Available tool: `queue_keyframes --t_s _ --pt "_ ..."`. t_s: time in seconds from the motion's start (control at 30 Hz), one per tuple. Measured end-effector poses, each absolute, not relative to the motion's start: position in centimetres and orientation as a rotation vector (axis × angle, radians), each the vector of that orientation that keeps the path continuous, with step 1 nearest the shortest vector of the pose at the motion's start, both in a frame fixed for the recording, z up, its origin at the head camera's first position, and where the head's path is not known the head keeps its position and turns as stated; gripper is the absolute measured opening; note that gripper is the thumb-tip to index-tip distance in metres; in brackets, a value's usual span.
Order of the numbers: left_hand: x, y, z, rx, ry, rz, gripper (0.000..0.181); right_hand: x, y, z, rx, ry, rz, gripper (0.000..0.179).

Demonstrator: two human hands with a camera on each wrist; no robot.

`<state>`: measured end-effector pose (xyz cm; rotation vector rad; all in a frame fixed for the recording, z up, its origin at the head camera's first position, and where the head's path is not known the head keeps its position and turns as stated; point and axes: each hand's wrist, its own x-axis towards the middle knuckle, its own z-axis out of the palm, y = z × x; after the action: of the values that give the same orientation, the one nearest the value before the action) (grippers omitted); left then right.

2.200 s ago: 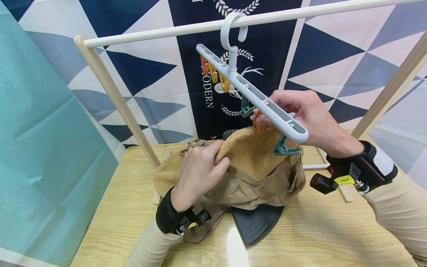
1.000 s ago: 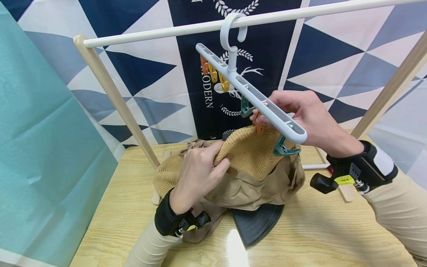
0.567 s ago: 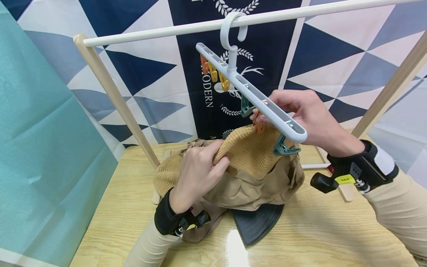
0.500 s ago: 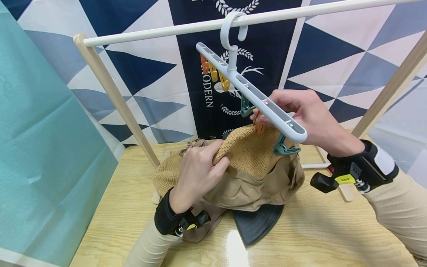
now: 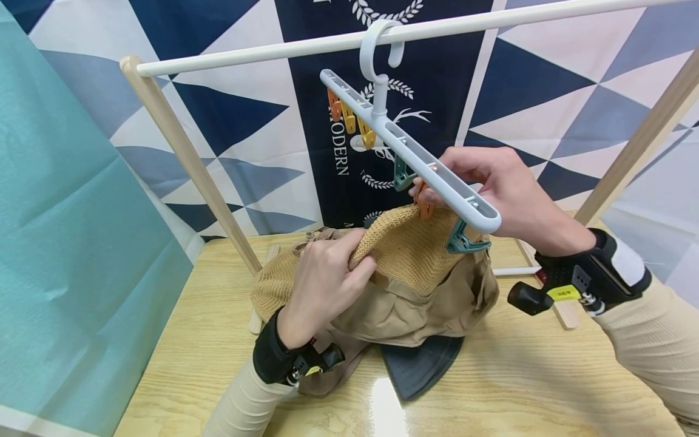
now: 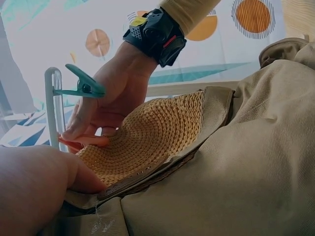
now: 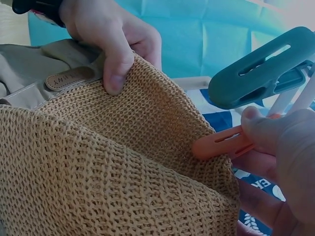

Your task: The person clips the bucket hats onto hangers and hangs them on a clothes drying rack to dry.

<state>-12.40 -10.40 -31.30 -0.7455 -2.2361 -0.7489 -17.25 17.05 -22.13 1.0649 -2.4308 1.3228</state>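
Pinching an orange clip (image 5: 425,203): right hand (image 5: 497,188), thumb and fingers closed narrowly on it below the pale blue hanger (image 5: 409,149). Left hand (image 5: 327,279) grips the folded edge of a tan woven hat (image 5: 420,261), thumb on the inner face as seen from the right wrist. Hat position: under the near half of the hanger, above the table (image 5: 573,376), its upper rim meeting the orange clip — clip tip lies over the rim; whether it bites down fully, cannot tell. Khaki cloth (image 5: 409,312) adjoins the weave and drapes below it; a small brown label (image 7: 69,78) sits on that cloth near the left thumb. A dark brim (image 5: 420,364) juts from beneath the cloth onto the table.

Hanger hooked over a white rail (image 5: 246,56), bar running obliquely. One teal clip (image 5: 466,240) hangs at the near end, beside the right hand; a second teal clip (image 5: 403,174) hangs farther along. Two yellow clips (image 5: 367,135) and another orange one (image 5: 334,105) hang at the far end.
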Motion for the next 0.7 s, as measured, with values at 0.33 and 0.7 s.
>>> queue_keyframes --t_s 0.33,0.7 --pt "-12.52 -10.42 -31.32 -0.747 -2.24 -0.737 0.009 -17.17 17.18 -22.36 1.064 -2.413 1.248 0.019" --pt "-12.53 -10.46 -31.37 -0.754 -2.25 -0.737 0.009 -17.18 17.33 -22.48 1.105 -2.408 1.238 0.026"
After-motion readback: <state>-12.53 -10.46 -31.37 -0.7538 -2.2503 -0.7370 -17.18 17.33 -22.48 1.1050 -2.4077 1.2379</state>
